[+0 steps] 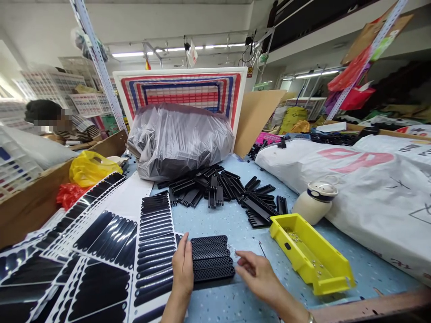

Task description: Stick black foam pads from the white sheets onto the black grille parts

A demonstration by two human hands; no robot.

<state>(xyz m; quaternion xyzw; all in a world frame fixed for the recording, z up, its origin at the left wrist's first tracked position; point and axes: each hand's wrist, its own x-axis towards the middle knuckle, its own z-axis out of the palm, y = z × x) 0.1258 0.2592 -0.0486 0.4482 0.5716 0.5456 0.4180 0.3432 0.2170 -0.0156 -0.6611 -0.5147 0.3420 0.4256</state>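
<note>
Several black perforated plastic strips (213, 255) lie side by side in a block on the blue table. My left hand (183, 264) rests along their left ends, its fingers stretched out and pointing away from me. Just off their right ends is my right hand (257, 271), fingers apart and slightly bent, with nothing visible in it. Left of the block lies a white sheet bearing rows of glossy black strip-shaped stickers (155, 251). A loose heap of black plastic strips (215, 186) spreads beyond my hands.
A yellow bin (332, 269) holding small shiny bits stands at right, near a cream bottle (313, 202) and a large white sack (357, 179). Behind the heap sits a filled clear plastic bag (182, 139). More sticker sheets (101, 287) cover the left. A person (63, 121) is at far left.
</note>
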